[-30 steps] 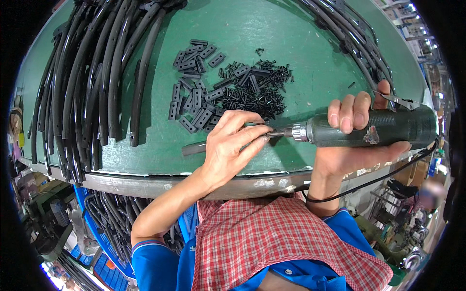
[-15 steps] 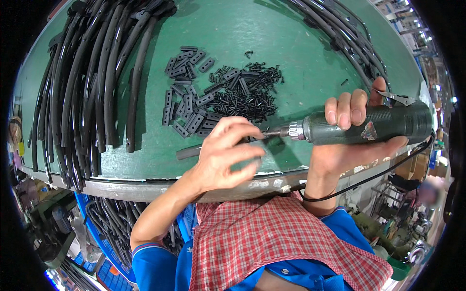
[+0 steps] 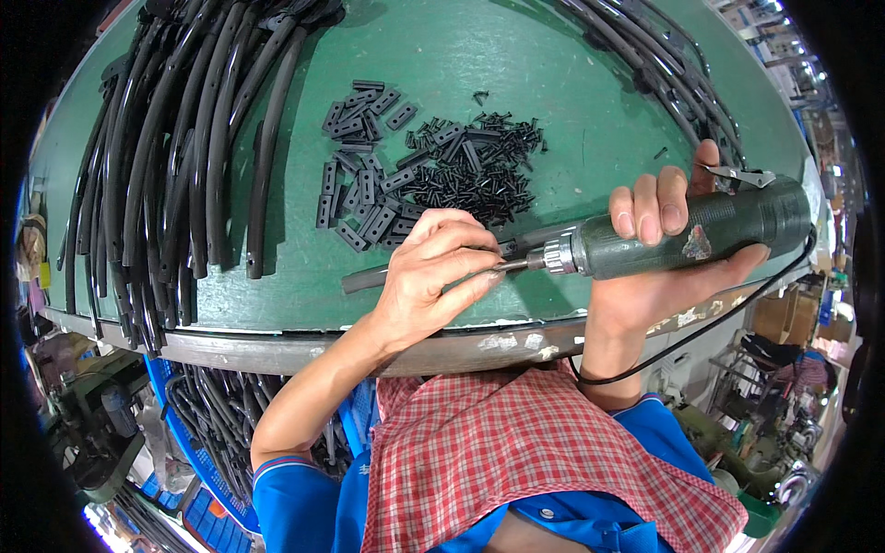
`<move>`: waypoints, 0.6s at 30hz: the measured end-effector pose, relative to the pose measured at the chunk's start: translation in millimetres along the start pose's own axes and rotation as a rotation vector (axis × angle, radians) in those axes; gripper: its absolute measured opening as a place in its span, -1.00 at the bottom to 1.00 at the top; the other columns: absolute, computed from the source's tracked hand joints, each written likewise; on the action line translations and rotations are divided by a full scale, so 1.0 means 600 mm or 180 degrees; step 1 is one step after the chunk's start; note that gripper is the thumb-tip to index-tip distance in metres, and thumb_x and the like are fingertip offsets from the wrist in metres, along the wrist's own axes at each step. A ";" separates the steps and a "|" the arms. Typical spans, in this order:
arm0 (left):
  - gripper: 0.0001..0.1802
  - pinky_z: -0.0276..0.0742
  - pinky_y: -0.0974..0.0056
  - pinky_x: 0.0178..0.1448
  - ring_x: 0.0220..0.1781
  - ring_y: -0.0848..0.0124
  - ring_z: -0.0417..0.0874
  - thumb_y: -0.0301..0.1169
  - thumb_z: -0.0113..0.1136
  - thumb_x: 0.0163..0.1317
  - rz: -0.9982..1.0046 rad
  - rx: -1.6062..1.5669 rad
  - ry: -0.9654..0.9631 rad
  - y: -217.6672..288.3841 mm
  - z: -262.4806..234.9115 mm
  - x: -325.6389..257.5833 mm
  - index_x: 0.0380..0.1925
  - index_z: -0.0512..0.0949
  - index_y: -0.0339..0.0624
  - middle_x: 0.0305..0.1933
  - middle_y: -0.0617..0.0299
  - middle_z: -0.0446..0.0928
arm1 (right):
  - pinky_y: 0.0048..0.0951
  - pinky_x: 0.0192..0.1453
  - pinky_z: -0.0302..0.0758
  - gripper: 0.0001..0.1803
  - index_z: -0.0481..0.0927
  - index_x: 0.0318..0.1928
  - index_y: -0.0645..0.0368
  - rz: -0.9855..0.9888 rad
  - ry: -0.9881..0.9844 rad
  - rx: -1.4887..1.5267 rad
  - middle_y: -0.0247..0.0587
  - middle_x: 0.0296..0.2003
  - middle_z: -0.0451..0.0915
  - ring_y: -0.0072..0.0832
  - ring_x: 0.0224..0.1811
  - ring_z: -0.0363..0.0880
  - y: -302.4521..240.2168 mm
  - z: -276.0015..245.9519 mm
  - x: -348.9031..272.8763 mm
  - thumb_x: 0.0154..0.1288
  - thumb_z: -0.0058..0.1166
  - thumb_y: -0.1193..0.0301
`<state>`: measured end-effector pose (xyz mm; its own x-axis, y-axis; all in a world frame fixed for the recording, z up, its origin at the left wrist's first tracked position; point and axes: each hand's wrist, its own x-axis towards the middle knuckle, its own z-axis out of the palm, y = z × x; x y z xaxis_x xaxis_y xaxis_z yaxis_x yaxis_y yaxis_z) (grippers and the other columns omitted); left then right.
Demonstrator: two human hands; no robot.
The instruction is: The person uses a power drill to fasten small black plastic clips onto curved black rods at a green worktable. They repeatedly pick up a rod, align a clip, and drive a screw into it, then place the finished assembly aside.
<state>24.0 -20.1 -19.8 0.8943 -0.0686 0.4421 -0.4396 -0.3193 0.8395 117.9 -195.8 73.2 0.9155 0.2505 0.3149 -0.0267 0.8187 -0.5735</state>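
- While our right hand grips the dark green electric screwdriver with all fingers wrapped round its barrel, we keep the tool level so that its bit runs straight toward the work.
- Our left hand is closed narrow at the bit's tip, thumb and fingers pinched together; what they pinch is too small to tell, though a screw is our guess.
- Under that hand lies a black curved tube, on the near part of the green table, just behind its metal edge; we press it flat so it cannot roll.
- We judge that the fingertips should stay beside the tip, not in front of it, and let go only once the thread has bitten.
- The heap of small black screws lies just beyond the left hand, with flat black slotted plates to its left, both within easy reach.
- The bundle of long black tubes at the far left stays well apart from the work, as do the tubes along the far right rim.
- The tool's cable hangs off the near edge to the right; we keep it slack so it does not tug the barrel off line.
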 end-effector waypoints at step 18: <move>-0.78 0.44 0.09 0.04 -0.04 0.13 0.52 -0.52 0.32 -0.15 -0.0052 0.0195 0.0006 0.014 0.004 0.007 -0.42 0.54 -0.19 -0.19 0.16 0.57 | -0.36 -0.44 0.35 0.01 0.21 0.31 0.30 -0.0088 -0.0300 -0.0348 -0.28 -0.50 0.35 -0.46 -0.54 0.39 -0.001 0.008 -0.004 0.18 -0.05 -0.34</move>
<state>24.4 -25.6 -11.5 0.9012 -0.0613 0.4291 -0.4189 -0.3775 0.8258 114.1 -194.2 76.3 0.8733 0.2803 0.3985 0.0466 0.7662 -0.6410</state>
